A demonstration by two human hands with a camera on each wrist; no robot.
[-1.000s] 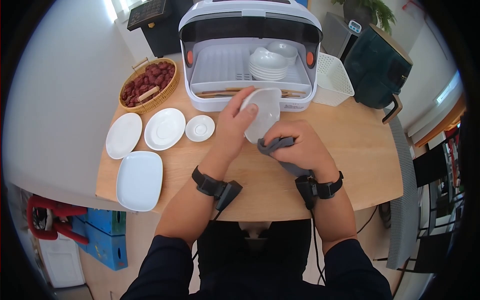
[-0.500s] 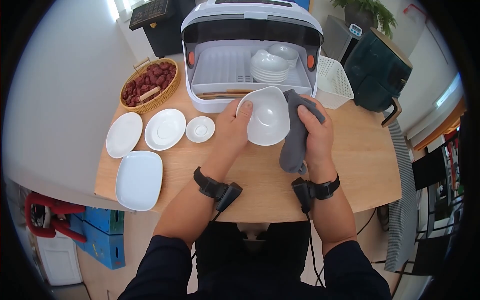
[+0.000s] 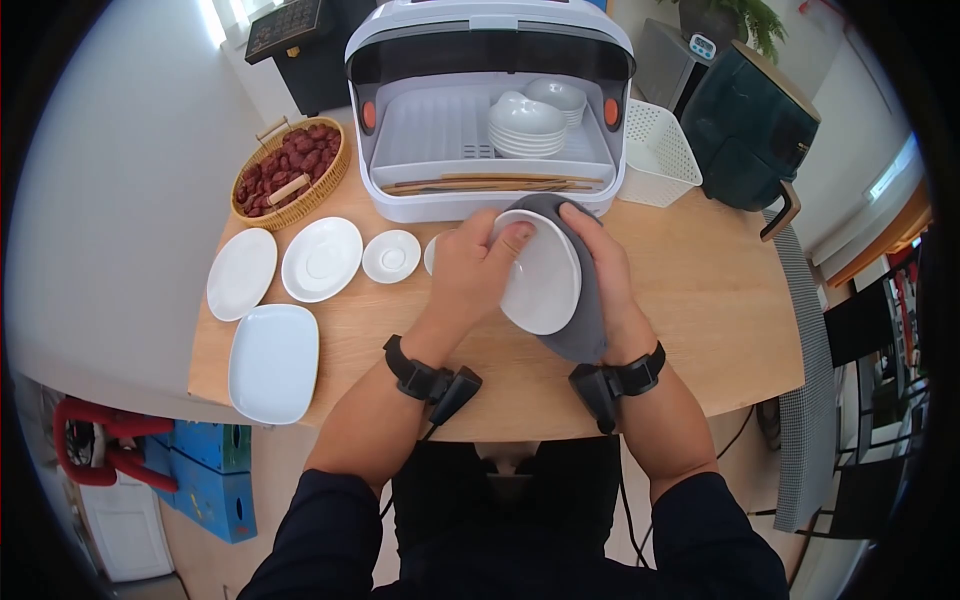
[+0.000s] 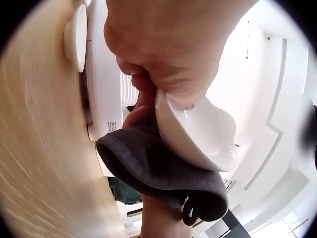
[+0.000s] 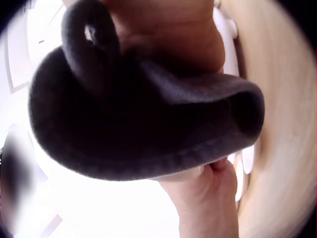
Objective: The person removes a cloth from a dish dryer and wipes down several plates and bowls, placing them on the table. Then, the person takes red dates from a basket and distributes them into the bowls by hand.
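Over the table, my left hand (image 3: 468, 268) grips a white bowl (image 3: 545, 290) by its rim, thumb inside and fingers behind. The bowl is tilted, its hollow turned toward the head camera. A grey cloth (image 3: 586, 322) wraps the bowl's right outer side, held there by my right hand (image 3: 612, 272). In the left wrist view the cloth (image 4: 158, 163) lies right under the bowl (image 4: 195, 131). The right wrist view is mostly filled by the cloth's (image 5: 148, 134) dark folds, which hide much of the bowl.
Behind the hands stands an open white dish cabinet (image 3: 410, 208) with stacked bowls (image 3: 527, 128) and chopsticks (image 3: 500, 182). Several white plates (image 3: 273, 362) lie at left, below a basket of dark red fruit (image 3: 318, 185). A white perforated basket (image 3: 660, 150) and a dark green air fryer (image 3: 755, 130) stand at right.
The right hand has brought the cloth from the bowl's front edge round to its outer right side. The bowl has turned and come slightly lower, still in the left hand.
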